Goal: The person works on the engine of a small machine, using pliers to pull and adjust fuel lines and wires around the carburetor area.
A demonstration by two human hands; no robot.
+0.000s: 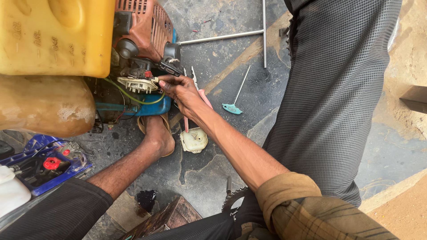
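Observation:
My right hand reaches in from the lower right, its sleeve rolled at the elbow. Its fingertips are pinched at the edge of a white finned wheel on a small engine with a rust-orange cover. A yellow-green hose loops below the wheel over a blue base. Pink-handled pliers lie on the floor under my wrist. My left hand is out of sight. My bare foot rests on a sandal just below the engine.
A yellow jerrycan and a brown container sit at the left. On the stone floor lie a teal T-handle key, a long metal T-wrench and a white plastic cover. Grey-checked trousers fill the right.

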